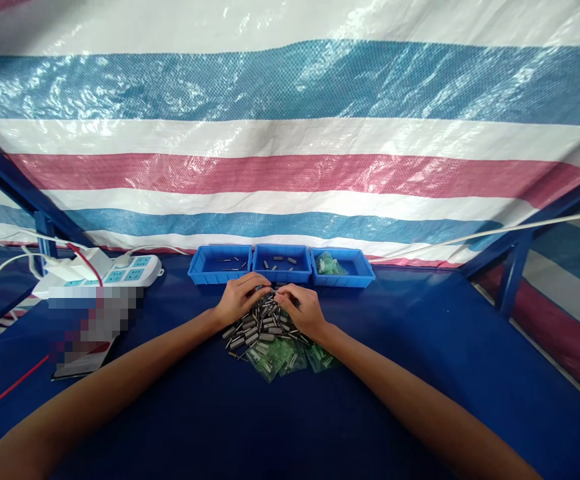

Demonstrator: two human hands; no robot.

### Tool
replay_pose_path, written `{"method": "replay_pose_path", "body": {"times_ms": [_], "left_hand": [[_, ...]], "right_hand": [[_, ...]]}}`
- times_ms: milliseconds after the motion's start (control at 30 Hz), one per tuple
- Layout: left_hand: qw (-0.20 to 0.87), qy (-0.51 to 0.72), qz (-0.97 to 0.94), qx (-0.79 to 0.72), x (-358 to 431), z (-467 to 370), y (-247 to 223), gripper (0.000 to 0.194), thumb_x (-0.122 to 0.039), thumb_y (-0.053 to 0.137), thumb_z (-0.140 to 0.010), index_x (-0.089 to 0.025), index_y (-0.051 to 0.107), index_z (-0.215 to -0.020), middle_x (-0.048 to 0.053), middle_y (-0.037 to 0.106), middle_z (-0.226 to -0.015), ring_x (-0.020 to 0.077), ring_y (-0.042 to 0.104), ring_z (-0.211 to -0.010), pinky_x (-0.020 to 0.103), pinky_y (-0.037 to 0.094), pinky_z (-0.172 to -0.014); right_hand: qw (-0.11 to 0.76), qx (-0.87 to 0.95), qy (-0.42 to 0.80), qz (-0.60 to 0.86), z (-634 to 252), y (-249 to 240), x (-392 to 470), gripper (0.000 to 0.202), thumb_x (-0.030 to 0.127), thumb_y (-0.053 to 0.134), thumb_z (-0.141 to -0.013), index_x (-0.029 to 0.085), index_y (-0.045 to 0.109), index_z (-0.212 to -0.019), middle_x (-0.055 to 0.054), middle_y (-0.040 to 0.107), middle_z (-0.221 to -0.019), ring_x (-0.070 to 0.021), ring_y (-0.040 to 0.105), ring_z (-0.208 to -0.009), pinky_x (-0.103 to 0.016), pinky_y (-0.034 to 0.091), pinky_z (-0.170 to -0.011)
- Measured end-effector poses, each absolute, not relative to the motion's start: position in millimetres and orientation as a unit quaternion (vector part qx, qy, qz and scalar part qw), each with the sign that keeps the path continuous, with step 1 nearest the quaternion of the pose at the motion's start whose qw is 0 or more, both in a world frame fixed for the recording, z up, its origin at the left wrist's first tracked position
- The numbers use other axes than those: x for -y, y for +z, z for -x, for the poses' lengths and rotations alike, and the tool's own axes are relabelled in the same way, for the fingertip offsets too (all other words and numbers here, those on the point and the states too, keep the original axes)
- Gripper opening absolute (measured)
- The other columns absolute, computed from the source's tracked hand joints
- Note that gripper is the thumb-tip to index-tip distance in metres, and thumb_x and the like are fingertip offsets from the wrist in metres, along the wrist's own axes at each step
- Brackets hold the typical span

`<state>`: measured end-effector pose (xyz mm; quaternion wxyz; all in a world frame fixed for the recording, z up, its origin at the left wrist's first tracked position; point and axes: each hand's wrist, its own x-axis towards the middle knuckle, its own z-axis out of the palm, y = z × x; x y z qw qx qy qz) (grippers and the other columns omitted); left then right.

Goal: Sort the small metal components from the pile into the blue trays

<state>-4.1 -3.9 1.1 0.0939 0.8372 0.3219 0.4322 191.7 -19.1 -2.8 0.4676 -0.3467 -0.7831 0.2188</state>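
A heap of small metal parts point(253, 329), grey blocks and thin pins, lies on the blue table. Small green plastic bags point(280, 358) lie along its near side. My left hand point(243, 297) rests at the far left edge of the heap, its fingers bent over the parts. Opposite it, my right hand point(304, 308) curls over the far right of the heap, fingertips close to those of my left hand. What either hand holds, if anything, is too small to make out.
Three blue bins stand behind the heap: a left bin point(220, 273) with pins, a middle bin point(283, 272) with blocks, a right bin point(345, 277) with a green bag. A white power strip point(140, 270) and cables are at the left. Striped sheeting point(290, 173) hangs behind.
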Motion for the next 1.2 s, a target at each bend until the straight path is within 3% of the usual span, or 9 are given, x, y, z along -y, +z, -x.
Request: {"method": "replay_pose_path", "body": {"times_ms": [200, 367, 467, 667, 800, 933, 1200], "left_hand": [[0.073, 0.423, -0.85, -0.307, 8.1, 4.2, 2.6, 0.014, -0.026, 0.052, -0.09, -0.015, 0.062, -0.089, 0.006, 0.065, -0.082, 0.0116, 0.06, -0.069, 0.02, 0.045, -0.058], [0.079, 0.428, -0.849, -0.299, 8.6, 5.3, 1.3, 0.013, -0.021, 0.051, -0.09, -0.015, 0.061, -0.085, 0.005, 0.063, -0.076, 0.0125, 0.059, -0.07, 0.022, 0.046, -0.062], [0.096, 0.438, -0.843, -0.299, 8.2, 5.8, 1.8, 0.015, -0.02, 0.05, -0.09, -0.015, 0.06, -0.081, 0.005, 0.063, -0.074, 0.0128, 0.058, -0.068, 0.023, 0.046, -0.063], [0.046, 0.455, -0.837, -0.3, 9.0, 5.9, 2.7, 0.008, -0.017, 0.053, -0.089, -0.014, 0.061, -0.085, 0.004, 0.065, -0.077, 0.0119, 0.061, -0.07, 0.02, 0.046, -0.061], [-0.018, 0.456, -0.841, -0.29, 10.2, 5.8, 1.9, 0.012, -0.019, 0.059, -0.087, -0.015, 0.061, -0.098, 0.006, 0.069, -0.087, 0.0118, 0.065, -0.075, 0.018, 0.046, -0.059], [-0.035, 0.456, -0.842, -0.287, 11.1, 5.8, 1.9, 0.011, -0.018, 0.058, -0.087, -0.016, 0.061, -0.097, 0.006, 0.069, -0.087, 0.0109, 0.065, -0.073, 0.017, 0.047, -0.059], [0.105, 0.472, -0.809, -0.335, 11.6, 6.7, -2.3, 0.004, -0.019, 0.047, -0.09, -0.016, 0.049, -0.088, 0.008, 0.069, -0.098, 0.0075, 0.059, -0.054, 0.019, 0.044, -0.051]], "right_hand": [[0.5, 0.745, 0.197, 0.396, -192.0, -2.1, 15.6, 0.038, 0.039, 0.044, -0.093, 0.017, 0.053, -0.063, 0.002, 0.044, -0.053, -0.0096, 0.041, -0.048, -0.023, 0.033, -0.051], [0.501, 0.75, 0.216, 0.373, -191.0, -0.9, 16.2, 0.026, 0.037, 0.047, -0.092, 0.017, 0.061, -0.084, -0.002, 0.056, -0.066, -0.0121, 0.049, -0.056, -0.023, 0.038, -0.054], [0.497, 0.767, 0.202, 0.352, -190.5, -2.0, 16.9, 0.024, 0.034, 0.048, -0.092, 0.016, 0.061, -0.083, -0.003, 0.059, -0.07, -0.0132, 0.052, -0.06, -0.024, 0.04, -0.058], [0.44, 0.811, 0.192, 0.334, -189.2, -6.7, 16.9, 0.033, 0.033, 0.045, -0.094, 0.017, 0.055, -0.066, 0.0, 0.051, -0.058, -0.012, 0.048, -0.053, -0.024, 0.034, -0.055], [0.433, 0.815, 0.185, 0.338, -188.6, -9.4, 16.8, 0.038, 0.033, 0.045, -0.094, 0.017, 0.05, -0.06, 0.002, 0.045, -0.053, -0.0103, 0.044, -0.05, -0.024, 0.032, -0.054], [0.439, 0.812, 0.174, 0.343, -188.5, -9.0, 16.7, 0.043, 0.031, 0.044, -0.093, 0.018, 0.039, -0.053, 0.004, 0.035, -0.049, -0.0081, 0.035, -0.045, -0.024, 0.027, -0.05], [0.466, 0.794, 0.171, 0.35, -188.7, -5.2, 16.6, 0.044, 0.026, 0.044, -0.092, 0.018, 0.028, -0.052, 0.005, 0.027, -0.048, -0.0064, 0.029, -0.043, -0.024, 0.022, -0.048]]}}
